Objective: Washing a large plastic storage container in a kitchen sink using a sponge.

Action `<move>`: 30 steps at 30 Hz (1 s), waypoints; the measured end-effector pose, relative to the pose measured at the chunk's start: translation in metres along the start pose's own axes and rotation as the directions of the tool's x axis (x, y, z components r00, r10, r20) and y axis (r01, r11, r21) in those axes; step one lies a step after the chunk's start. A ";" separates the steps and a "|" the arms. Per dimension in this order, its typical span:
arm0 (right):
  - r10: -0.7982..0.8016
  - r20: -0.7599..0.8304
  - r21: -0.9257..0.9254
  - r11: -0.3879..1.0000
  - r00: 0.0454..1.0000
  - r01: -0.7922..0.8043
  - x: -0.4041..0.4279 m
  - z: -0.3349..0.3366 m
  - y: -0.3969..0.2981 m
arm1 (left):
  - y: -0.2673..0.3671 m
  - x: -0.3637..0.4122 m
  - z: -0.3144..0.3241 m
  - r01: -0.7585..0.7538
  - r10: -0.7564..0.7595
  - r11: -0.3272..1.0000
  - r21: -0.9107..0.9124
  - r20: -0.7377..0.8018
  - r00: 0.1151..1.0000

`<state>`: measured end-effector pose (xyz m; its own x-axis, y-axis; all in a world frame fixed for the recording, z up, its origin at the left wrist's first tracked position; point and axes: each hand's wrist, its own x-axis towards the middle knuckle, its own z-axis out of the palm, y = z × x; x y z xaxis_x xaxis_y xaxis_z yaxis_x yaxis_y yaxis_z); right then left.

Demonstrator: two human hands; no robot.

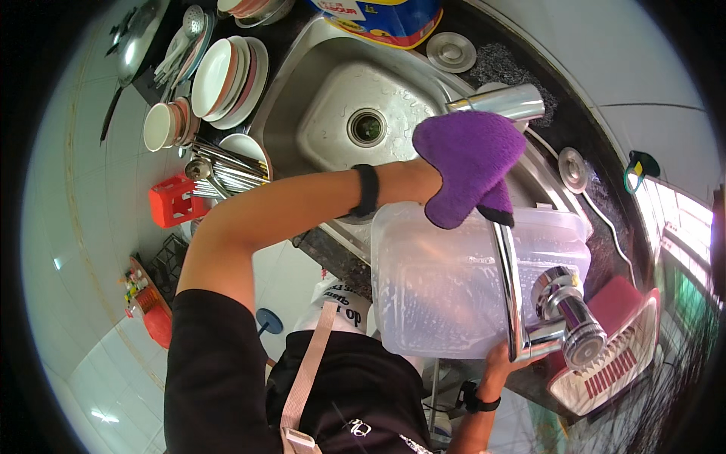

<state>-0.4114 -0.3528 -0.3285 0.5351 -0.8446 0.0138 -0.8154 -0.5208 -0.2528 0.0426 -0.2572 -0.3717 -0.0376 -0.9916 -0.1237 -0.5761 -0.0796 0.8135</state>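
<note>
A purple cloth [471,159] with dark edging covers most of my left hand [420,179]. It lies against the bend of the chrome faucet [505,284], and its folded end hangs over the pipe. My left fingers are hidden beneath the cloth. A large translucent plastic container [442,284], wet with suds, rests across the near right part of the steel sink [317,119], under the faucet. At the container's near right corner, my right hand [502,360] grips its edge. The faucet's elbow partly hides those fingers.
Stacked plates [215,79], bowls [161,125] and several chopsticks [227,170] stand left of the sink. A blue and yellow container [391,22] stands behind it. Round steel lids [451,52] lie on the dark counter. A red-and-white slotted rack [612,357] is at right.
</note>
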 end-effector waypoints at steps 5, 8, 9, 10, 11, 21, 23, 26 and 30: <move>0.024 -0.012 0.089 0.996 1.000 -0.023 -0.001 0.004 0.003 | -0.026 -0.019 -0.010 0.067 -0.061 0.965 -0.254 0.030 0.998; 0.032 -0.012 0.109 0.994 0.999 -0.030 -0.001 0.004 0.002 | -0.034 -0.035 -0.014 0.102 -0.068 0.961 -0.258 0.137 0.988; 0.035 -0.009 0.119 0.992 0.999 -0.034 -0.001 0.005 0.002 | -0.035 -0.038 -0.007 0.094 -0.063 0.966 -0.243 0.133 0.989; 0.043 -0.009 0.134 0.990 0.999 -0.041 -0.001 0.005 0.003 | -0.034 -0.040 0.001 0.093 -0.066 0.969 -0.230 0.124 0.990; 0.051 -0.009 0.148 0.988 0.999 -0.049 -0.001 0.005 0.005 | -0.034 -0.038 0.008 0.102 -0.079 0.970 -0.221 0.111 0.991; 0.073 -0.059 0.447 0.893 0.996 -0.039 -0.008 0.019 0.018 | -0.037 -0.022 0.004 0.031 -0.070 0.964 -0.266 -0.140 0.988; 0.065 -0.023 0.364 0.930 0.998 -0.052 -0.007 0.017 0.020 | -0.039 -0.041 -0.009 0.053 -0.045 0.967 -0.249 0.039 0.998; 0.048 0.041 0.356 0.933 0.998 -0.059 -0.003 0.009 0.012 | -0.036 -0.046 0.008 -0.025 0.022 0.980 -0.196 -0.018 1.000; 0.060 0.055 0.278 0.958 0.997 -0.073 0.005 0.004 0.009 | -0.027 -0.006 0.023 0.139 -0.154 0.957 -0.255 -0.040 0.987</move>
<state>-0.4157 -0.3612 -0.3343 0.4963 -0.8664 -0.0546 -0.7590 -0.4025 -0.5119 0.0401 -0.2465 -0.4061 0.0837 -0.9709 -0.2245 -0.3480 -0.2396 0.9063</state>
